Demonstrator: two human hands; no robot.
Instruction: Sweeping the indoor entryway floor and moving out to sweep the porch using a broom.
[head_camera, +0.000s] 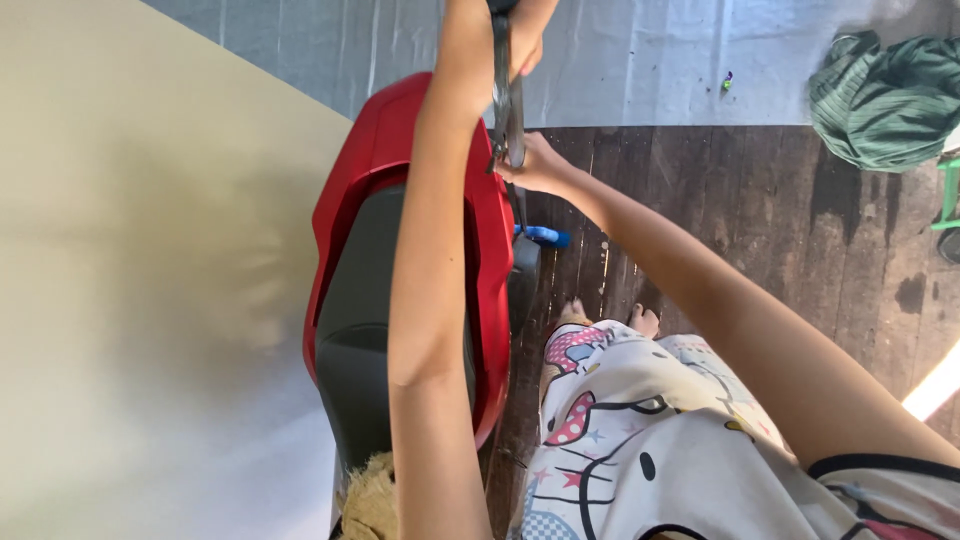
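Person stands over a red scooter body (345, 190) with a black seat (355, 310), both arms stretched forward. Left hand (490, 35) is up at the top edge of view, partly cut off, fingers wrapped around the top of a thin dark metal tool (508, 105) that hangs straight down. Right hand (535, 165) sits just below the left, fingers pinched against the lower end of the same tool, right beside the scooter's red side panel. What kind of tool it is cannot be told; it is narrow and partly hidden by the left forearm. Just below the right hand, a blue part (545, 236) sticks out beside the scooter. Under the right arm, dark wooden floor (760, 210) with bare toes (645, 320) showing. Beyond both hands, a pale sheet (640, 60) covers the floor. Far to the right of the hands lies a bunched green cloth (885, 100). Left of the left arm, a large plain cream surface (140, 270).
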